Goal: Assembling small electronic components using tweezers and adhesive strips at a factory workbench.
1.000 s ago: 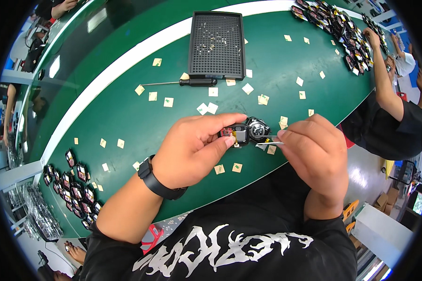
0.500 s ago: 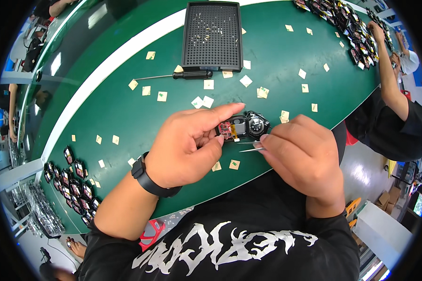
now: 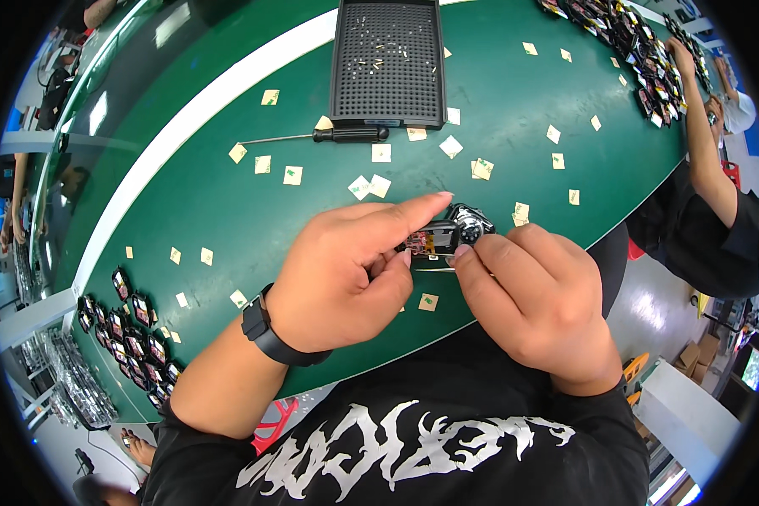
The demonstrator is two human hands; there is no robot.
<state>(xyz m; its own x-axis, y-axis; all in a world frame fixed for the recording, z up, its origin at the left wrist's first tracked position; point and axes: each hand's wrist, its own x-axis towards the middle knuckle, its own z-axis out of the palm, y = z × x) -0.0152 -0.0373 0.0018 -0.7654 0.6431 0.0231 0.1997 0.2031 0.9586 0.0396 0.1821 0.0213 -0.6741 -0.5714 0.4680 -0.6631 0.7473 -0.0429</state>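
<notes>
My left hand (image 3: pixel 346 270) is closed around an opened smartwatch case (image 3: pixel 437 238), thumb and forefinger along its edges. Inside the case a red circuit board and a grey block show. Against the right side of the case sits a black back cover (image 3: pixel 471 223) with a round shiny sensor window. My right hand (image 3: pixel 535 299) pinches thin metal tweezers (image 3: pixel 433 270), whose tips point left along the case's near edge. The right fingertips are at the back cover, and they hide part of it; whether they touch it I cannot tell.
A black perforated tray (image 3: pixel 340 105) with tiny parts stands at the far side, a screwdriver (image 3: pixel 350 135) before it. Small cream stickers (image 3: pixel 293 175) are scattered over the green table (image 3: pixel 202 337). Opened watches lie in piles (image 3: pixel 131 341) at left and far right, where another person's arm (image 3: pixel 704 152) reaches.
The watch case has tilted in my left hand, so less of the red board shows. My right hand has moved slightly left and closer to the back cover. The view has shifted a little.
</notes>
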